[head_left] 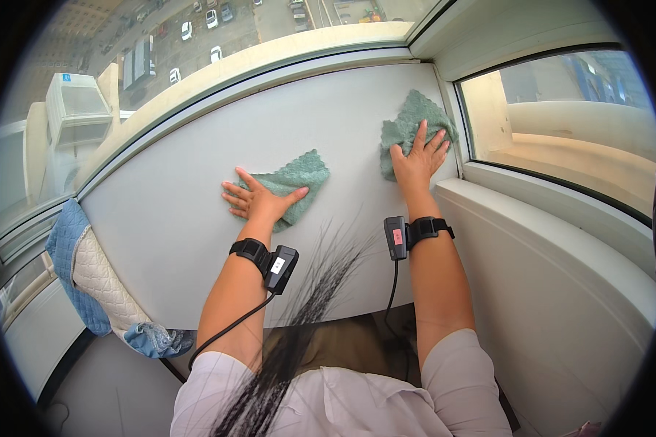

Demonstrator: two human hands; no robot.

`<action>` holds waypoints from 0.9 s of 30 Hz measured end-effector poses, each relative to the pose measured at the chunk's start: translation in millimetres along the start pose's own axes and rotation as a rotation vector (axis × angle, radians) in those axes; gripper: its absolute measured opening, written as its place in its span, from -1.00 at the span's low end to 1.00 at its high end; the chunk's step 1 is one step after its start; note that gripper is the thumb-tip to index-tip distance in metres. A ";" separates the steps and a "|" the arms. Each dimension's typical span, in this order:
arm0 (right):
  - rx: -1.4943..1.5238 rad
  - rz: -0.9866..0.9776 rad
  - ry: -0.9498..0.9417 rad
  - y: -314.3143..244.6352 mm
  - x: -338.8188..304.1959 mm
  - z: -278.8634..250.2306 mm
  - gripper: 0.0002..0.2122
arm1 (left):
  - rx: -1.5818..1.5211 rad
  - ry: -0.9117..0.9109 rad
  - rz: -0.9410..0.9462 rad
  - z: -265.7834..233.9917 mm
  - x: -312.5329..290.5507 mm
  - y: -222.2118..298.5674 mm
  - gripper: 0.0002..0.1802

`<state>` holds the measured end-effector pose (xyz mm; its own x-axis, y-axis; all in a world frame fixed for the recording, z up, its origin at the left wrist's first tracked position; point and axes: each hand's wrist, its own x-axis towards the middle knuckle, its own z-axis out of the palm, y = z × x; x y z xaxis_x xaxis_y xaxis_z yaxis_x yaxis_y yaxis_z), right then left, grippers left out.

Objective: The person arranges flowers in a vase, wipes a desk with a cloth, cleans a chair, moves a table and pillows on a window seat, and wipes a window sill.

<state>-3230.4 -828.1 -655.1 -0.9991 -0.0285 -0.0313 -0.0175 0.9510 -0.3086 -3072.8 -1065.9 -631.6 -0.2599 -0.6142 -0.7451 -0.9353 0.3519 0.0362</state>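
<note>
My left hand (259, 198) lies spread on a green cloth (303, 175) with a scalloped edge, near the middle of a white tabletop (175, 218). Its fingers reach past the cloth's left side onto the bare surface. Farther right, my right hand (419, 156) presses flat with fingers apart on a second green cloth (413, 109). That cloth is rumpled and sits in the far right corner, close to the window frame. Both palms hide part of the cloth beneath them.
A quilted blue and cream fabric (98, 273) hangs over the table's left edge. Windows border the far side and the right, with a white sill (554, 240) on the right. Black cables (229, 331) run from devices strapped to both forearms. Dark hair hangs across the lower middle.
</note>
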 end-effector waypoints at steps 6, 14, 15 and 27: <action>-0.101 -0.118 0.107 -18.8 54.1 13.2 -0.37 | 0.050 -0.072 -0.045 -8.5 5.7 2.9 0.77; -0.065 -0.442 0.065 -84.5 42.2 39.4 -0.43 | 0.130 -0.101 -0.108 -11.4 5.6 13.6 0.79; -0.058 -0.490 0.034 -99.6 34.5 40.8 -0.43 | 0.143 -0.113 -0.116 -11.2 5.6 15.1 0.80; 0.005 -0.620 -0.045 -90.6 30.2 35.0 -0.50 | 0.174 -0.138 -0.179 -14.4 8.2 13.9 0.77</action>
<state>-3257.7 -925.8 -661.3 -0.8006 -0.5879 0.1153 -0.5935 0.7521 -0.2865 -3091.3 -1076.2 -627.6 -0.0484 -0.5793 -0.8137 -0.9051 0.3699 -0.2095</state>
